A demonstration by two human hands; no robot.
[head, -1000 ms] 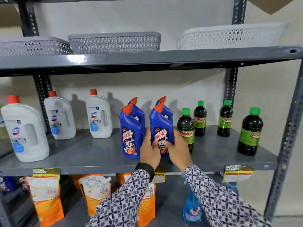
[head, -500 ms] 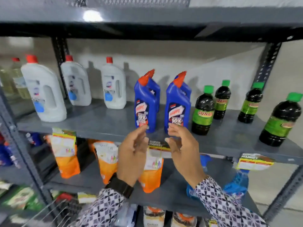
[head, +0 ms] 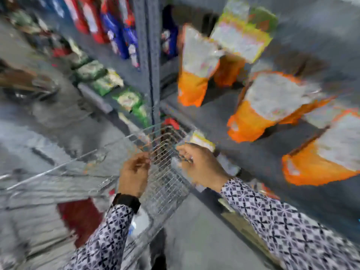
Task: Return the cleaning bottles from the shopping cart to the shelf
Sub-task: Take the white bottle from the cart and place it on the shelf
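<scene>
Shop aisle: grey metal shelving [head: 152,55] stocked with orange pouches [head: 192,75], wire shopping cart [head: 165,172] alongside.

Shiny wire-mesh metal shopping cart [head: 167,184] — matt grey metal shelf [head: 243,152].

Left hand [head: 134,172]: empty, fingers loosely curled, above the wire shopping cart [head: 167,184].
Right hand [head: 200,165]: empty, half open, over the cart's far corner, just right of the left hand.
Orange pouches [head: 261,114]: standing on the grey shelf [head: 218,117], up and right of both hands.
Sharpness: heavily blurred; cart contents unreadable.
</scene>
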